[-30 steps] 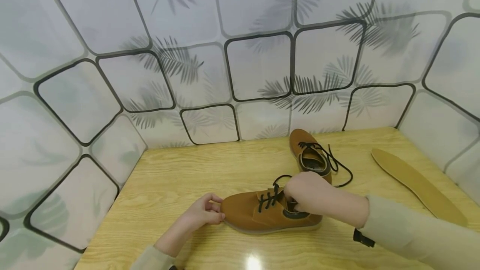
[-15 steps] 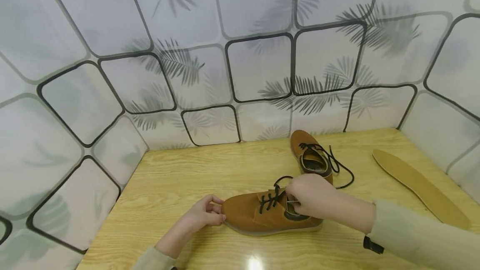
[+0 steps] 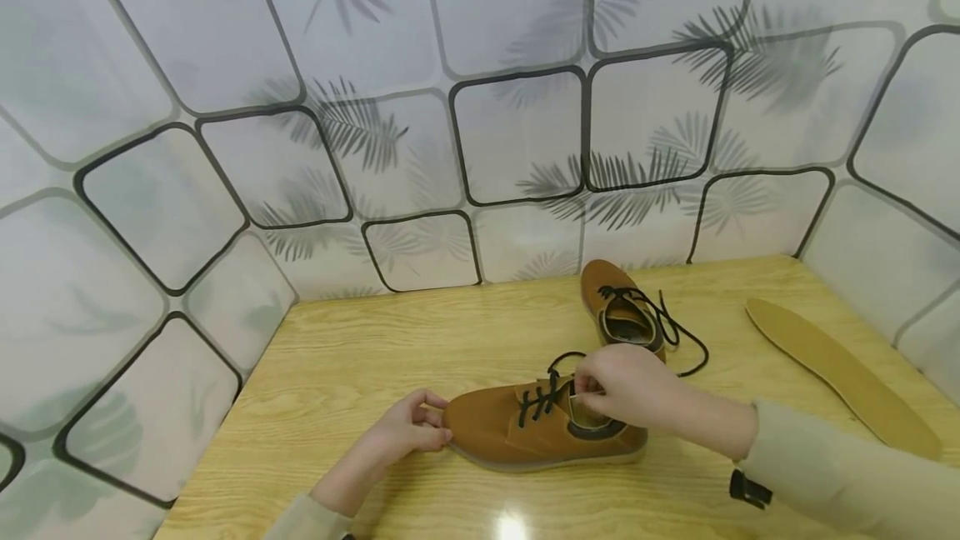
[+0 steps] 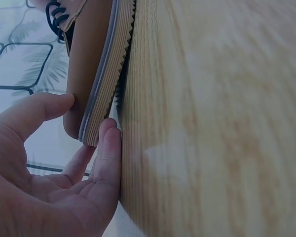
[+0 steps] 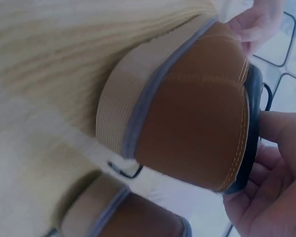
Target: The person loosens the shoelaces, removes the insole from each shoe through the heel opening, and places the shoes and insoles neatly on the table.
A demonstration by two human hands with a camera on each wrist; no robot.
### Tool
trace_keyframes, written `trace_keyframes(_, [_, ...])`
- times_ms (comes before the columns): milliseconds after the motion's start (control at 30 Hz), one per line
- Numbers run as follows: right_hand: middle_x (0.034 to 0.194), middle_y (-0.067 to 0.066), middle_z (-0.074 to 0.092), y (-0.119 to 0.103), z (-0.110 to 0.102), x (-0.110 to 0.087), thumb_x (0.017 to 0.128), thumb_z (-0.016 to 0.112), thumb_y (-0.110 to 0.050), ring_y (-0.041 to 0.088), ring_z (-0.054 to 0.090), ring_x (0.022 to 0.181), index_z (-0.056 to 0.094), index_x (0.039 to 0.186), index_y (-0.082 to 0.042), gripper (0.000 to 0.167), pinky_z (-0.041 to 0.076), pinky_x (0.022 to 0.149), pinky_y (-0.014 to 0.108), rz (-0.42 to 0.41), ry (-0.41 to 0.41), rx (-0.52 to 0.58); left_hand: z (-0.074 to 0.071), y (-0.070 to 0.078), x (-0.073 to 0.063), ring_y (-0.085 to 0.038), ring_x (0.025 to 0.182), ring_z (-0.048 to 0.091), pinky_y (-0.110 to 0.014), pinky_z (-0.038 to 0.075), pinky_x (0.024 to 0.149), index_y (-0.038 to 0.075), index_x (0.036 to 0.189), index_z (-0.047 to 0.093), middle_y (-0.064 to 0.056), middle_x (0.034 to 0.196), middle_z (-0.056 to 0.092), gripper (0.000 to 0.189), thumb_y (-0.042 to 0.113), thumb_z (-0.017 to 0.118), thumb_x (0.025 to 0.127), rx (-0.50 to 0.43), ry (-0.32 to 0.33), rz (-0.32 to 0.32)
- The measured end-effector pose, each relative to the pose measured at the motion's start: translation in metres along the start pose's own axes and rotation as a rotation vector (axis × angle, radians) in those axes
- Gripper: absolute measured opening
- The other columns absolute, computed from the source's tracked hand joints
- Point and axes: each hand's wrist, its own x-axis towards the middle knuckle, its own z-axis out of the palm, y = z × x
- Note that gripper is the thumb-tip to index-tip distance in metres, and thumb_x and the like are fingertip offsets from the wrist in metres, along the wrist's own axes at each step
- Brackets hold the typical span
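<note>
A brown lace-up shoe [image 3: 487,427] with black laces lies on the wooden table, its toe pointing left. My left hand [image 3: 405,426] holds that toe; in the left wrist view the thumb presses the leather upper and the fingers sit under the front of the sole [image 4: 106,89]. At the shoe's opening, my right hand [image 3: 630,386] pinches the raised edge of a tan insole [image 3: 588,417], most of which is hidden inside. The right wrist view shows the shoe's heel [image 5: 192,123] with the right fingers at the dark padded collar [image 5: 251,133].
Behind the right hand stands a second brown shoe [image 3: 603,286], its loose black lace [image 3: 690,340] trailing to the right. A flat tan insole [image 3: 840,373] lies along the right side of the table [image 3: 360,348]. Patterned white walls [image 3: 517,140] enclose the back and sides.
My right hand has shifted slightly right and tilted, and more of the tan insole now shows in the shoe's opening. The left hand has kept its hold on the toe.
</note>
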Motion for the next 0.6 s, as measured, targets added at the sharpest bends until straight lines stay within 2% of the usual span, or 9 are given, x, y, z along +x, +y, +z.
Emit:
trace_keyframes(133, [0.066, -0.018, 0.060, -0.001, -0.004, 0.001, 0.091, 0.085, -0.026, -0.004, 0.045, 0.057, 0.068, 0.073, -0.027, 0.025, 0.039, 0.051, 0.018, -0.026, -0.035, -0.068, 0.000, -0.001, 0.000, -0.013, 0.092, 0.068, -0.027, 0.059, 0.087, -0.008, 0.135, 0.049, -0.010, 0.109, 0.069, 0.050, 0.004, 0.071, 0.092, 0.000, -0.001, 0.004])
trace_keyframes(233, [0.066, -0.017, 0.058, -0.001, -0.008, -0.001, 0.090, 0.086, -0.025, -0.002, 0.045, 0.057, 0.064, 0.071, -0.026, 0.029, 0.040, 0.052, 0.020, -0.029, -0.084, -0.060, 0.001, -0.001, 0.001, -0.014, 0.093, 0.068, -0.027, 0.058, 0.088, -0.007, 0.136, 0.049, -0.010, 0.109, 0.069, 0.050, 0.004, 0.071, 0.092, 0.001, -0.003, 0.000])
trace_keyframes(367, [0.068, -0.016, 0.059, 0.000, -0.011, -0.002, 0.090, 0.083, -0.016, 0.000, 0.046, 0.061, 0.064, 0.072, -0.024, 0.028, 0.042, 0.056, 0.021, 0.027, -0.116, 0.047, 0.002, 0.000, 0.001, -0.014, 0.092, 0.067, -0.027, 0.057, 0.086, -0.006, 0.135, 0.050, -0.010, 0.108, 0.068, 0.050, 0.004, 0.072, 0.092, 0.008, 0.007, -0.011])
trace_keyframes(500, [0.068, -0.016, 0.059, 0.003, -0.011, 0.000, 0.088, 0.081, -0.012, 0.000, 0.046, 0.062, 0.067, 0.071, -0.024, 0.026, 0.043, 0.060, 0.021, 0.100, -0.090, 0.164, 0.002, 0.001, 0.000, -0.014, 0.090, 0.067, -0.026, 0.057, 0.084, -0.006, 0.135, 0.050, -0.010, 0.107, 0.068, 0.050, 0.004, 0.072, 0.091, 0.007, 0.015, -0.021])
trace_keyframes(600, [0.071, -0.016, 0.064, 0.005, -0.010, 0.001, 0.087, 0.083, -0.015, 0.000, 0.049, 0.063, 0.071, 0.074, -0.023, 0.020, 0.046, 0.061, 0.021, 0.136, -0.065, 0.226, 0.002, 0.001, 0.000, -0.014, 0.090, 0.067, -0.025, 0.057, 0.083, -0.006, 0.135, 0.050, -0.010, 0.107, 0.068, 0.050, 0.004, 0.072, 0.091, 0.008, 0.023, -0.026])
